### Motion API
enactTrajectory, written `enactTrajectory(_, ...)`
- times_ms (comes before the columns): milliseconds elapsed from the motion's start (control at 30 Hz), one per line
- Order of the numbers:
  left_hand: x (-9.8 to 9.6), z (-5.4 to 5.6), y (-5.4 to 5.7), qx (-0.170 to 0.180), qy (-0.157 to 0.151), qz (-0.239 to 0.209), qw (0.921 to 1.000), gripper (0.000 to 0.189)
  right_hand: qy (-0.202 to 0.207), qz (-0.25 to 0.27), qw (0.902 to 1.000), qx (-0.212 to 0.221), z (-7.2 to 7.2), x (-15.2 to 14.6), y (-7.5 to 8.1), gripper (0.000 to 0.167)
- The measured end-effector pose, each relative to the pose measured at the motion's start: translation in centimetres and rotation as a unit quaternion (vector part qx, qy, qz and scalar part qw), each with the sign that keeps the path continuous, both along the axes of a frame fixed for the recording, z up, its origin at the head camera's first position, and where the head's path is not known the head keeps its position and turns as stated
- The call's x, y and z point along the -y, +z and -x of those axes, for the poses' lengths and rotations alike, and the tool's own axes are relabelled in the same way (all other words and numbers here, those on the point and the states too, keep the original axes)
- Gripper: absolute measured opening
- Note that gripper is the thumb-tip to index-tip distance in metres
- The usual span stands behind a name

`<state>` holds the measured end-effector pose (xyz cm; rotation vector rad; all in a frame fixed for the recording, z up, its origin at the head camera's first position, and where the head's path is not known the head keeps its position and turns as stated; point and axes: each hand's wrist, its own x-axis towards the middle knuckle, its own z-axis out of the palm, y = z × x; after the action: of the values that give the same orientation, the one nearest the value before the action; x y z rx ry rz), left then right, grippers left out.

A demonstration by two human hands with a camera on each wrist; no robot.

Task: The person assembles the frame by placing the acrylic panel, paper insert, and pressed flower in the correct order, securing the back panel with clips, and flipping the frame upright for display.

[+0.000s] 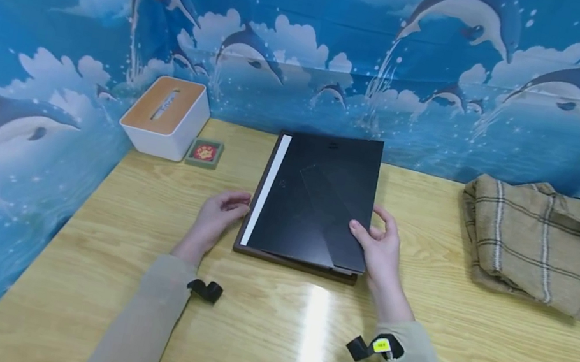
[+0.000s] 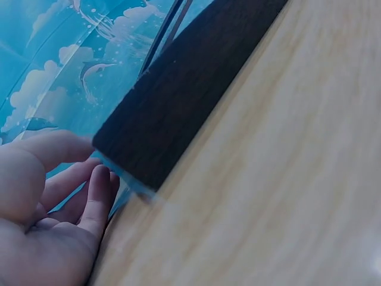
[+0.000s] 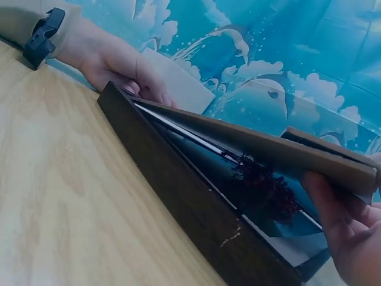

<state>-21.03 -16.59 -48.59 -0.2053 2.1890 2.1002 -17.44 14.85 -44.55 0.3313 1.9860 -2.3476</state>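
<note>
A dark wooden picture frame (image 1: 298, 266) lies flat on the table, with a black backing board (image 1: 320, 206) over it. My right hand (image 1: 385, 249) pinches the board's right edge, thumb on top. In the right wrist view the board (image 3: 262, 143) tilts up on that side, and dark red dried flowers (image 3: 268, 187) show in the gap beneath it. A white strip (image 1: 267, 190) is exposed along the left side. My left hand (image 1: 216, 216) is at the frame's left side with fingers loosely bent; in the left wrist view a fingertip touches the frame's corner (image 2: 143, 137).
Back left stands a white tissue box (image 1: 170, 134) with a wooden lid, beside a small green square tray (image 1: 204, 153) with a red item in it. A folded plaid cloth (image 1: 541, 245) lies at the right. Dolphin-printed curtains (image 1: 302, 47) border the table (image 1: 250, 342).
</note>
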Motion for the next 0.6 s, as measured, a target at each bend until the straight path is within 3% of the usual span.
enactTrajectory(100, -0.05, -0.08, 0.08, -0.016, -0.013, 0.035, 0.9992, 0.040, -0.003, -0.011, 0.9999, -0.002, 0.10, 0.18, -0.13, 0.066)
enactTrajectory(367, -0.03, -0.20, 0.00, -0.031, -0.019, 0.024, 0.9990, 0.039, 0.004, -0.085, 0.9963, 0.010, 0.54, 0.73, -0.67, 0.066)
enactTrajectory(600, 0.02, -0.20, -0.22, -0.026, -0.022, 0.025, 0.9991, 0.040, 0.020, -0.113, 0.9929, 0.034, 0.89, 0.64, -0.65, 0.067)
